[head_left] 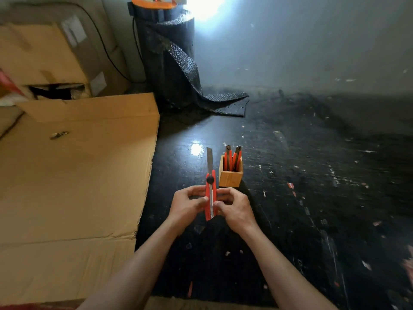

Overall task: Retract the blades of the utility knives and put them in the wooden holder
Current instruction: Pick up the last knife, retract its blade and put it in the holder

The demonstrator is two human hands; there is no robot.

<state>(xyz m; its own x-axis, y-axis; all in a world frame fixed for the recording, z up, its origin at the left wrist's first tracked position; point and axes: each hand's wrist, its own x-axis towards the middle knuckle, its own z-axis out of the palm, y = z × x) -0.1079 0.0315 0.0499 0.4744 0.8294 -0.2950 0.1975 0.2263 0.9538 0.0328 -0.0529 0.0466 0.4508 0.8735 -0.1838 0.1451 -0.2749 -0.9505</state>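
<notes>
Red plastic utility knife [210, 195], steel blade [209, 161] extended, held above black scuffed desk [312, 198]. Left hand [187, 203], right hand [234, 206]: grip closed on handle, blade pointed away for safety. Square wooden holder [230, 176] just beside; two retracted knives [232, 158] inside.

I see the utility knife [210, 194] held between my left hand [187, 203] and right hand [234, 208], blade pointing away. The wooden holder [230, 175] stands just beyond my right hand, holding what look like two knives [232, 158]. Flattened cardboard [73, 175] lies left of my hands; a bubble-wrap roll [166, 59] stands far beyond.
</notes>
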